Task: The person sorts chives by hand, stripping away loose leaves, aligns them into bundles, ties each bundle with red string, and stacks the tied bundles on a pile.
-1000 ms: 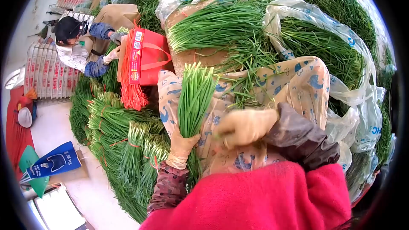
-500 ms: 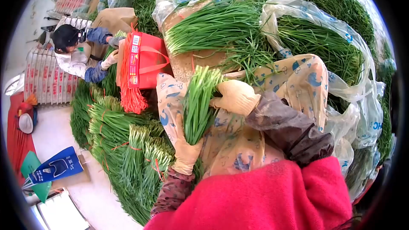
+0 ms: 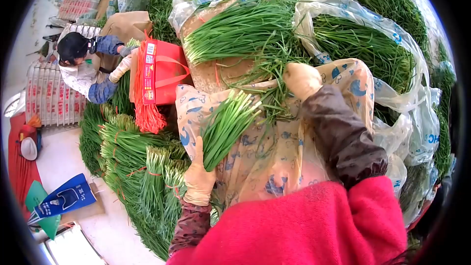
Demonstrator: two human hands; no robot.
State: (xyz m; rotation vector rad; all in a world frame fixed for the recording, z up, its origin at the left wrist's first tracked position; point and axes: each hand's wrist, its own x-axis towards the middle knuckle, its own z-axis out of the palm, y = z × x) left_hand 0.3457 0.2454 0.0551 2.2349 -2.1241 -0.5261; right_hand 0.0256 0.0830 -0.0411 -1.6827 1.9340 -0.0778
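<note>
Left hand [image 3: 198, 176] holding green stalks [image 3: 223, 135]
Pale ends [image 3: 248, 100] beyond its fingers [image 3: 198, 151]; right hand [image 3: 302, 80] curled, contents I cannot tell.

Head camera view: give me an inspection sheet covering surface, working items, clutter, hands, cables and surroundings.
Surface: tan board, partly covered by a pile of greens; creased patterned plastic sheet nearer the wearer.
Job's things: held bunch, pale ends toward the picture's upper right; tied bunches with red bands on the picture's left.
Clutter: loose strands near the right hand; clear plastic bag at the picture's right.
Hands: both gloved; left hand around the held bunch's lower part; right hand curled, apart from it, contents unclear.
Cables: nothing seen.
Surroundings: another person beside a red bag.
</note>
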